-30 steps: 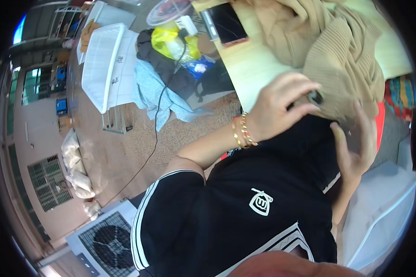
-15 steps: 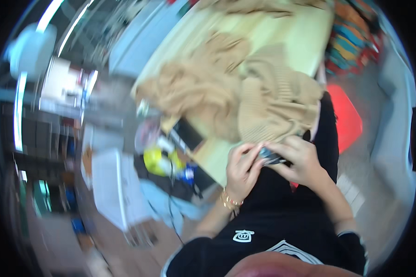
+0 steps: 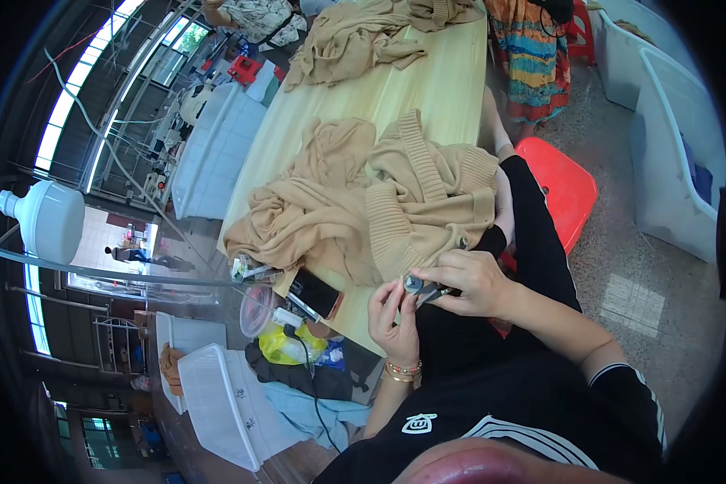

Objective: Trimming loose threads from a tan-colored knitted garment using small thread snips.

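My left hand (image 3: 395,323) is closed, its thumb and fingertips pinched at a small round blue-grey piece (image 3: 413,283). Close beside it, my right hand (image 3: 472,282) grips a slim dark tool (image 3: 434,296); its exact kind cannot be made out. Both hands are above my lap, just off the near edge of the table. Right beyond them, a tan knitted garment (image 3: 431,198) with ribbed bands lies heaped on the wooden table (image 3: 427,73). To its left is a second crumpled tan garment (image 3: 323,210).
A phone (image 3: 315,293) lies at the table's left corner. Below it are a yellow bag (image 3: 286,347) and a cable. More tan knitwear (image 3: 355,40) lies at the far end. White bins (image 3: 226,403) stand left, others (image 3: 669,145) right, beside a red stool (image 3: 557,189). Other people are beyond.
The view has swung and steadied, bringing more of the far table and right-hand bins in. My hands stay together, holding the small items; the picture is sharper.
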### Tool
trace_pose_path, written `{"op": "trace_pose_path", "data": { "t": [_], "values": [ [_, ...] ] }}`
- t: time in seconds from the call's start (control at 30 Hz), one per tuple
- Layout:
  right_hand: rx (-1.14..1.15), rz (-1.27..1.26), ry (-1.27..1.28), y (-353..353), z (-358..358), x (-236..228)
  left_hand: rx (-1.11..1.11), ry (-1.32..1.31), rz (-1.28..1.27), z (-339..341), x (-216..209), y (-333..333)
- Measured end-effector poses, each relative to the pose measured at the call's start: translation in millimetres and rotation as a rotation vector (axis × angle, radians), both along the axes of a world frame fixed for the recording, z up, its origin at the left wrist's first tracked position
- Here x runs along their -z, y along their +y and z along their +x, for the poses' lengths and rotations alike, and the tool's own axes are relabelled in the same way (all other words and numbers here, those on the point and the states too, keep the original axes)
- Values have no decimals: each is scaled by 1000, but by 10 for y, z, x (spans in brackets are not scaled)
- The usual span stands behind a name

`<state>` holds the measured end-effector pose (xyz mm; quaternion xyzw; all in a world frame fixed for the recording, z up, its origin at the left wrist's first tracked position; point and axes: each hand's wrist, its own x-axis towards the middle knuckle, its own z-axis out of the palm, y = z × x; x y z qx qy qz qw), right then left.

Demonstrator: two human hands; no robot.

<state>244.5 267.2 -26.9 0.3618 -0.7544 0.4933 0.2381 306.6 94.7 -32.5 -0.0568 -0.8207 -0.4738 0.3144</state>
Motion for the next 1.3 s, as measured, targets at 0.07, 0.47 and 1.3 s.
{"op": "trace_pose_path", "data": {
  "t": [0.07, 0.47, 1.3],
  "values": [
    [16, -54, 33, 6, -11, 57, -40, -3, 11, -22, 41, 23],
    [0, -33, -83, -32, -76, 196, -49, 147, -175, -174, 40, -99],
    [-229, -91, -47, -74, -289, 115, 34, 136, -346, -178, -152, -183]
  ]
}}
